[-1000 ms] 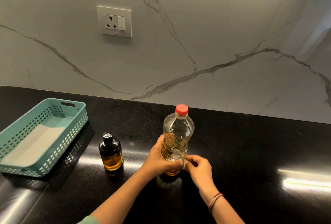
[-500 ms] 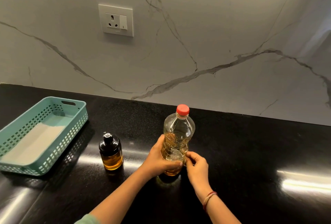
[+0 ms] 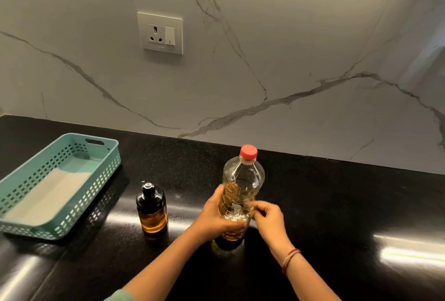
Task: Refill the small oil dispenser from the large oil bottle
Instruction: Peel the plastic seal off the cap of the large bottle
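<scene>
1. Left hand (image 3: pixel 212 220) wraps the lower body of the large oil bottle (image 3: pixel 240 194), upright mid-counter nr the front edge.
2. Right hand (image 3: pixel 269 216) at the bottle's side, fingers curled; prob. touching, holding nothing I can make out.
3. Red cap (image 3: pixel 248 151) on, small oil dispenser (image 3: pixel 151 209) capped just left: no pouring yet, everything left.
4. Teal basket (image 3: pixel 60 180) at left edge, well apart; nothing blocks.

A home kitchen, by the look: glossy black stone counter (image 3: pixel 337 204), marble-veined backsplash (image 3: pixel 289 47) with wall socket (image 3: pixel 160 33), teal basket (image 3: pixel 60 185) far left, oil bottles.
</scene>
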`<state>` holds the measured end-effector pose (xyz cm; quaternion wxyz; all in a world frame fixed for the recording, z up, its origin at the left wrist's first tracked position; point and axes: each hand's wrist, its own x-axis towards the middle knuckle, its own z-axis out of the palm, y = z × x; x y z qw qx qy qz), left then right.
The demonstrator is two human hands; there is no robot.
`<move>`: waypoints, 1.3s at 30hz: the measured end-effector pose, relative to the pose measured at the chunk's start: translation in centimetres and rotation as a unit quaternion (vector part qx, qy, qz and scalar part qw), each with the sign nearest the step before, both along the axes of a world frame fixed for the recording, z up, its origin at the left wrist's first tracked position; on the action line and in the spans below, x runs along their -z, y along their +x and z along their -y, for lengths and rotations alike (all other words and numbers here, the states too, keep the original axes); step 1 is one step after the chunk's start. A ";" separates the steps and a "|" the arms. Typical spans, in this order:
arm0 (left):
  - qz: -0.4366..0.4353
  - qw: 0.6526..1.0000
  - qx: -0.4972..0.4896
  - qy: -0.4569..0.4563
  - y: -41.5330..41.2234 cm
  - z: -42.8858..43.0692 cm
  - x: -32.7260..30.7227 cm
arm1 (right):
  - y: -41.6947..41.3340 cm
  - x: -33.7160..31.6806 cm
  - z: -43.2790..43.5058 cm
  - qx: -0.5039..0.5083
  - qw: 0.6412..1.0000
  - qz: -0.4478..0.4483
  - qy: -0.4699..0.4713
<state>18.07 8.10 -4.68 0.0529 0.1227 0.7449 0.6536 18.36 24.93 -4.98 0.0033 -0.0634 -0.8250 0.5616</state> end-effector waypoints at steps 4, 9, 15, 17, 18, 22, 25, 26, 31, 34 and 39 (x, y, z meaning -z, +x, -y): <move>0.000 1.000 0.005 0.002 0.1 0.0 -0.1 | 0.1 1.5 -0.6 -0.030 0.996 0.087 0.001; -0.001 1.000 0.013 0.002 0.0 0.0 -0.1 | -0.9 -4.2 -1.0 -0.048 0.997 -0.018 -0.062; 0.000 1.000 0.020 0.015 -0.2 0.1 0.4 | -1.7 -5.3 -1.0 -0.088 0.992 -0.054 -0.079; -0.004 1.000 0.018 0.016 -0.1 0.0 0.2 | -1.9 -3.4 -0.6 -0.082 0.995 -0.014 -0.056; -0.005 1.000 0.018 0.017 -0.1 -0.1 0.1 | -1.9 -2.4 -0.4 -0.085 0.995 0.010 -0.045; -0.024 0.999 -0.010 -0.024 0.0 -0.2 0.2 | -2.1 -0.6 -0.3 -0.113 0.991 0.068 0.004; -0.032 0.998 -0.010 -0.046 0.0 -0.1 0.4 | -2.8 -2.7 -0.8 -0.101 0.990 0.065 -0.075; -0.032 0.998 -0.010 -0.052 0.0 -0.1 0.3 | -3.0 -4.0 -0.9 -0.104 0.987 0.048 -0.112; -0.035 0.997 -0.015 -0.071 0.2 -0.2 0.5 | -3.0 -6.9 -1.2 -0.155 0.975 -0.015 -0.156; -0.041 0.996 -0.023 -0.076 0.2 -0.3 0.4 | -2.8 -4.8 -0.5 -0.151 0.980 0.012 -0.127; -0.050 0.995 -0.033 -0.081 0.4 -0.5 -0.1 | -2.0 -2.4 0.7 -0.120 0.983 0.089 -0.103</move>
